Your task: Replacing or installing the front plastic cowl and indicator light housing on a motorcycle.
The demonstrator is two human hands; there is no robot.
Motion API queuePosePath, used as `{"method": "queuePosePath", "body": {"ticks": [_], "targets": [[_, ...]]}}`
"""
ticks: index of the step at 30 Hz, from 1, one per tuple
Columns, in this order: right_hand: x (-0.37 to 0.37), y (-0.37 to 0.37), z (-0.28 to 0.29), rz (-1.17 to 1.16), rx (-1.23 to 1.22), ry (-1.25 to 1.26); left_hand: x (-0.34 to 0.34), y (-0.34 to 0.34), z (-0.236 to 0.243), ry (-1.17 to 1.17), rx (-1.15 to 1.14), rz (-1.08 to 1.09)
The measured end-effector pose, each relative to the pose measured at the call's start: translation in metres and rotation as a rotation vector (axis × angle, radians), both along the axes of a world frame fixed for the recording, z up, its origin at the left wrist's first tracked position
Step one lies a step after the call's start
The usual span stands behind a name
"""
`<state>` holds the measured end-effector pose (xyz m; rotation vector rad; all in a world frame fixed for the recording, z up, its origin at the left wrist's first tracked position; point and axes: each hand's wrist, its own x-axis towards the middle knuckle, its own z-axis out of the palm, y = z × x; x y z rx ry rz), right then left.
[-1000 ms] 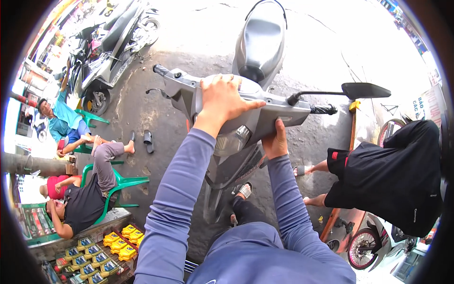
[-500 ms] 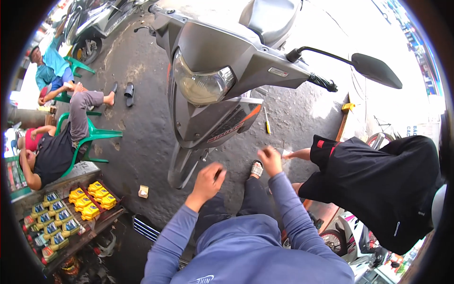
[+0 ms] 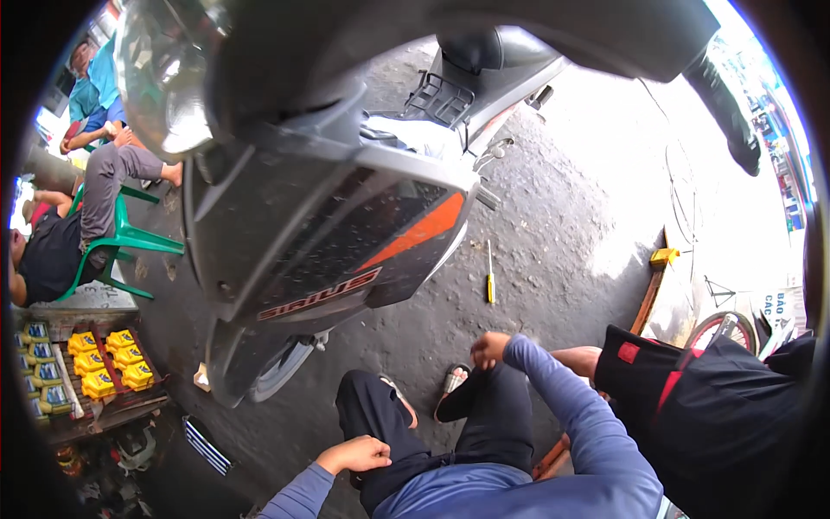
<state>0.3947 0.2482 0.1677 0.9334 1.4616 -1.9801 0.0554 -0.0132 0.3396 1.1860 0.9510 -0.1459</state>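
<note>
Just ahead of us, grey motorbike (image 3: 333, 216) stands on dark floor (image 3: 558, 208), apart from our left hand (image 3: 354, 453) and right hand (image 3: 490, 348); fingers (image 3: 379, 451) curled narrow, nothing visible held. We judge it heavy, panels (image 3: 413, 229) stiff, slick, headlight (image 3: 156, 78) fragile; black handlebar grip (image 3: 729, 121) best hold.

I count one motorbike (image 3: 341, 229). On its near side are my two hands, one left hand (image 3: 356, 453) and one right hand (image 3: 491, 348). Right of the motorbike are one screwdriver (image 3: 490, 284), one yellow block (image 3: 664, 257) and one person in black (image 3: 700, 415). Left of it are one small box (image 3: 201, 378), six yellow containers (image 3: 96, 384), at least one green chair (image 3: 143, 239) and at least two seated people (image 3: 112, 177).
</note>
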Motion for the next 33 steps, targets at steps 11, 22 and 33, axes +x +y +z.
{"method": "queuePosePath", "body": {"ticks": [11, 22, 33], "targets": [[0.029, 0.238, -0.324, -0.762, 1.41, -0.579, -0.014, 0.083, -0.23, 0.568, 0.982, 1.072], [-0.034, 0.257, -0.36, -0.856, 1.389, -0.259, -0.004, 0.08, -0.219, 0.517, 0.882, 1.212], [-0.024, 0.272, -0.369, -0.509, 1.291, -0.361, 0.012, 0.081, -0.223, 0.613, 0.966, 1.161]]}}
